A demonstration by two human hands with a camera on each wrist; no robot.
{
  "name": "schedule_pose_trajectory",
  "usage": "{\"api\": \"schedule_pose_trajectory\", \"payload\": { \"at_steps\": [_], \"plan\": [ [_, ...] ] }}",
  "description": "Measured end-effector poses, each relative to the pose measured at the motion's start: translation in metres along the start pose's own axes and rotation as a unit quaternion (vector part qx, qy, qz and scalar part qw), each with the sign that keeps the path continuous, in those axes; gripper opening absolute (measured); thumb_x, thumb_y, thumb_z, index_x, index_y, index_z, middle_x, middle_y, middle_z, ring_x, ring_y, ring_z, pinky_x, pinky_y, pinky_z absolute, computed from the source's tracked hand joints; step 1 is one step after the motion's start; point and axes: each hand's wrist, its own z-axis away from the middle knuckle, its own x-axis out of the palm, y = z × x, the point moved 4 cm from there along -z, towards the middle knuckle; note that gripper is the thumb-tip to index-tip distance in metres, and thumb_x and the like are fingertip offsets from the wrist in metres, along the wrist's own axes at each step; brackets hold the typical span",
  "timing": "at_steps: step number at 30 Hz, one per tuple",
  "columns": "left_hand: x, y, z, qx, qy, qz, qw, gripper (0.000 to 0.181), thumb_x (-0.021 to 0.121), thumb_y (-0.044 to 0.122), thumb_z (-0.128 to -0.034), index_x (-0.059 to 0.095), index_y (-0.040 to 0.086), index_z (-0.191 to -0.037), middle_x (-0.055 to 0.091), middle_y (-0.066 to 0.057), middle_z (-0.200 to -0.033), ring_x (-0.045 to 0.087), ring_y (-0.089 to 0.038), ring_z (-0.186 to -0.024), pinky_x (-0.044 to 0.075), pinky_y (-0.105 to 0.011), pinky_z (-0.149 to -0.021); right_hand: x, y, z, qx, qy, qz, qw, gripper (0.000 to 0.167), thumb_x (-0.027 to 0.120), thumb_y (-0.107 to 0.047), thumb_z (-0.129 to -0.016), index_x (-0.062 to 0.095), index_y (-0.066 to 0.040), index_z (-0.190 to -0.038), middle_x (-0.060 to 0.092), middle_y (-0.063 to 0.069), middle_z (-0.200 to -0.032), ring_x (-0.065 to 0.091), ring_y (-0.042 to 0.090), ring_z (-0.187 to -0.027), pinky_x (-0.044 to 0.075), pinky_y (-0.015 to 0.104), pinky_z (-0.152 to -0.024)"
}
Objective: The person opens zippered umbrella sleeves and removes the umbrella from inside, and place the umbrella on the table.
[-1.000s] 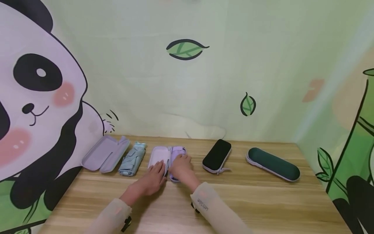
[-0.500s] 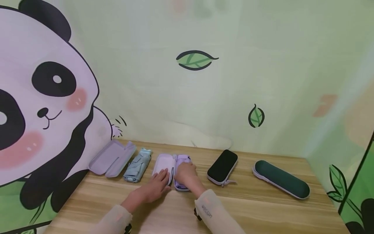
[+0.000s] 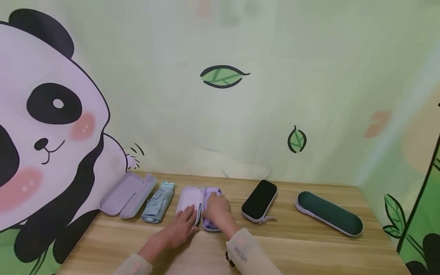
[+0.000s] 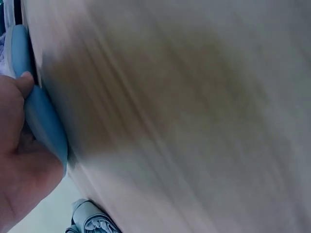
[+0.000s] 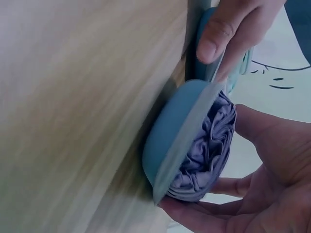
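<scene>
An unzipped case (image 3: 188, 194) lies spread open at the middle of the table, light inside and blue outside in the wrist views. Pleated purple cloth, apparently a folded compact umbrella (image 5: 209, 150), fills its right half. My right hand (image 3: 219, 211) grips this bundle, thumb on one side and fingers on the other (image 5: 282, 170). My left hand (image 3: 180, 228) rests with straight fingers on the case's left half, and its thumb lies over the rim in the left wrist view (image 4: 19, 141). Part of the bundle is hidden beneath the right hand in the head view.
Left of the case lies a folded grey-blue umbrella (image 3: 159, 202), and beyond it another opened lilac case (image 3: 120, 194). To the right are a closed black zip case (image 3: 260, 199) and a long dark green case (image 3: 330, 214). A panda-printed backdrop (image 3: 172, 114) stands behind the table.
The head view has shifted. My right hand's fingers are more bunched over the purple umbrella than a second ago. My left hand stays on the left half of the case.
</scene>
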Motion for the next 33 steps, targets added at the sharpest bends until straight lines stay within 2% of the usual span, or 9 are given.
{"api": "schedule_pose_trajectory", "payload": {
  "at_steps": [3,7,13,15,19,25,29,33],
  "plan": [
    [0.008,-0.001,0.005,-0.012,0.004,-0.015,0.9998,0.058,0.044,0.029,-0.1095,0.036,-0.01,-0.152,0.025,-0.03,-0.161,0.023,-0.046,-0.15,0.019,-0.06,-0.12,0.007,-0.002,0.005,0.0,0.009,-0.01,0.9999,0.072,0.082,-0.04,-0.083,0.055,0.007,-0.13,0.064,0.026,-0.105,0.065,0.032,-0.09,0.057,0.042,-0.073],
    [0.009,-0.001,0.008,-0.015,-0.002,-0.02,0.9997,0.059,0.042,0.03,-0.11,0.034,-0.01,-0.152,0.024,-0.031,-0.161,0.022,-0.047,-0.15,0.02,-0.059,-0.12,0.007,-0.003,0.007,0.008,0.023,-0.017,0.9996,0.07,0.083,-0.039,-0.082,0.055,0.006,-0.127,0.065,0.025,-0.103,0.065,0.033,-0.09,0.057,0.042,-0.073],
    [-0.018,-0.005,-0.004,-0.017,0.029,-0.012,0.9994,0.057,0.045,0.026,-0.109,0.036,-0.012,-0.151,0.025,-0.032,-0.16,0.022,-0.048,-0.15,0.02,-0.06,-0.119,-0.017,-0.012,-0.009,0.0,0.039,-0.026,0.9989,0.076,0.084,-0.039,-0.081,0.052,0.006,-0.133,0.066,0.026,-0.108,0.066,0.034,-0.097,0.057,0.043,-0.079],
    [-0.022,-0.01,-0.004,-0.015,0.028,-0.022,0.9993,0.056,0.045,0.024,-0.1088,0.036,-0.013,-0.15,0.026,-0.034,-0.159,0.023,-0.049,-0.149,0.021,-0.061,-0.118,-0.019,-0.014,-0.013,0.004,0.031,-0.042,0.9986,0.08,0.085,-0.039,-0.08,0.05,0.006,-0.137,0.066,0.026,-0.111,0.065,0.035,-0.098,0.057,0.043,-0.08],
    [-0.016,-0.015,-0.001,-0.012,0.013,-0.024,0.9995,0.057,0.044,0.025,-0.1092,0.036,-0.014,-0.15,0.026,-0.035,-0.158,0.024,-0.051,-0.148,0.022,-0.062,-0.118,-0.012,-0.008,-0.017,0.018,0.021,-0.075,0.9968,0.081,0.089,-0.039,-0.077,0.052,0.004,-0.135,0.067,0.022,-0.107,0.065,0.033,-0.093,0.056,0.043,-0.077],
    [-0.006,-0.006,0.002,-0.025,-0.003,-0.032,0.9992,0.057,0.043,0.027,-0.1099,0.036,-0.012,-0.151,0.026,-0.034,-0.159,0.024,-0.049,-0.149,0.023,-0.059,-0.119,-0.003,0.007,-0.016,0.033,0.011,-0.096,0.9948,0.072,0.09,-0.041,-0.074,0.055,0.001,-0.122,0.063,0.016,-0.093,0.062,0.028,-0.08,0.055,0.038,-0.068],
    [-0.003,-0.001,-0.003,-0.028,-0.004,-0.027,0.9992,0.057,0.042,0.027,-0.1101,0.034,-0.011,-0.152,0.024,-0.033,-0.161,0.022,-0.048,-0.15,0.021,-0.058,-0.12,-0.004,0.015,-0.016,0.044,0.014,-0.106,0.9933,0.071,0.088,-0.043,-0.076,0.055,0.0,-0.121,0.062,0.015,-0.092,0.061,0.028,-0.078,0.054,0.04,-0.068],
    [0.001,-0.001,-0.005,-0.03,-0.011,-0.018,0.9993,0.057,0.042,0.024,-0.1098,0.032,-0.013,-0.152,0.022,-0.034,-0.161,0.02,-0.05,-0.15,0.019,-0.06,-0.12,-0.007,0.024,-0.013,0.048,0.009,-0.152,0.9872,0.068,0.086,-0.042,-0.078,0.058,-0.001,-0.123,0.064,0.015,-0.094,0.062,0.029,-0.079,0.053,0.045,-0.071]
  ]
}}
